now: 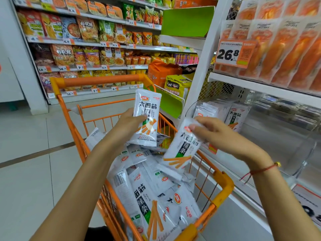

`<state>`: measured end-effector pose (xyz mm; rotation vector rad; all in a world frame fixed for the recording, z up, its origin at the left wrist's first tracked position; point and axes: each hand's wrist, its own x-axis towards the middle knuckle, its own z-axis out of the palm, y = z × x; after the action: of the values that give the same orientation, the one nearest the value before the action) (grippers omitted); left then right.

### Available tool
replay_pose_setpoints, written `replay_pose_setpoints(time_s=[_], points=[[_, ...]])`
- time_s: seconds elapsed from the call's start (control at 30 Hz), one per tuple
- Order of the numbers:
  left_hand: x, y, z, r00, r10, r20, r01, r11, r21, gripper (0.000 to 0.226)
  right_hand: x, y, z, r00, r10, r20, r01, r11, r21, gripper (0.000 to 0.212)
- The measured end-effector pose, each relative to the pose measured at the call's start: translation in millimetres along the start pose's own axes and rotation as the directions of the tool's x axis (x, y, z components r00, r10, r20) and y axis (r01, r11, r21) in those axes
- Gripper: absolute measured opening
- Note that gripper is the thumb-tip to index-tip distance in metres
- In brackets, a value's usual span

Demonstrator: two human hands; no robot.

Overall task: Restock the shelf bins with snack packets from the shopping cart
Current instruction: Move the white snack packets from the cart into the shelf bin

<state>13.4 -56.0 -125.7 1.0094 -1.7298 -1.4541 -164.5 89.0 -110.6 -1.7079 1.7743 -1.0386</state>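
From the head camera, an orange shopping cart [97,80] stands in the aisle just left of a white shelf unit, and its basket holds a loose heap of white snack packets [152,192] printed with orange sticks.

The left hand [129,121] grips one white packet [146,117] by its left edge, thumb across the front, and holds it upright above the far part of the basket.

The right hand [217,131] pinches the top of a second packet [182,146] between thumb and fingertips. This one hangs tilted over the cart's right rim, near the shelf edge. A red string bracelet [258,170] circles the right wrist.

To the right, a clear shelf bin [278,129] on the lower shelf holds a few matching packets [235,117] standing at its far end; its near part looks bare, though glare on the plastic makes that hard to judge.

Above it, orange packets [286,54] stand in a row behind a price tag [231,53] reading 26.8.

Far across the aisle, long shelves [86,42] carry rows of noodle and snack bags, and a green divider [185,21] sits at the end of the near unit.
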Motion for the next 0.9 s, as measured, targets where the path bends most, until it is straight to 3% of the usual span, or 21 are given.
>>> replay_pose_setpoints(time_s=[0.1,0.2,0.27,0.33,0.4,0.5,0.57,0.67,0.77,0.83,0.9], points=[[1,1,8,0.994,0.016,0.111,-0.026,0.996,0.088,0.03,-2,0,-2,0.997,0.029,-0.064,-0.008,0.953,0.304,0.027],[0,-3,19,0.964,-0.089,0.249,0.057,0.989,0.133,0.026,7,3,10,0.973,0.066,-0.221,0.025,0.922,0.386,0.018],[-2,-6,24,0.94,-0.177,0.291,0.147,0.982,0.121,0.024,15,8,20,0.916,0.067,-0.397,0.055,0.956,0.288,0.014],[3,-12,28,0.917,-0.244,0.316,0.245,0.969,0.036,0.04,22,16,30,0.83,-0.025,-0.557,0.069,0.996,0.058,0.013],[0,-11,36,0.898,-0.267,0.35,0.308,0.949,-0.068,0.045,25,20,36,0.772,-0.128,-0.623,0.072,0.991,-0.115,0.015],[-4,-7,47,0.894,-0.233,0.382,0.329,0.921,-0.209,0.032,29,20,42,0.727,-0.163,-0.667,0.061,0.983,-0.173,0.013],[-3,-7,49,0.9,-0.242,0.362,0.317,0.934,-0.164,0.027,32,20,45,0.701,-0.178,-0.691,0.041,0.977,-0.21,0.014],[-10,-3,44,0.904,-0.252,0.345,0.272,0.962,-0.009,0.014,34,19,52,0.682,-0.214,-0.699,0.017,0.961,-0.278,0.02],[-13,0,28,0.963,-0.169,0.21,0.178,0.984,-0.025,0.01,30,8,47,0.706,-0.156,-0.691,-0.016,0.971,-0.237,0.024],[-8,4,15,0.99,-0.111,0.091,0.119,0.989,-0.088,0.012,24,5,40,0.826,-0.04,-0.562,-0.141,0.951,-0.274,0.019],[-2,5,4,0.995,-0.096,-0.027,0.091,0.986,-0.141,0.028,22,6,42,0.95,0.201,-0.239,-0.29,0.852,-0.437,0.021]])
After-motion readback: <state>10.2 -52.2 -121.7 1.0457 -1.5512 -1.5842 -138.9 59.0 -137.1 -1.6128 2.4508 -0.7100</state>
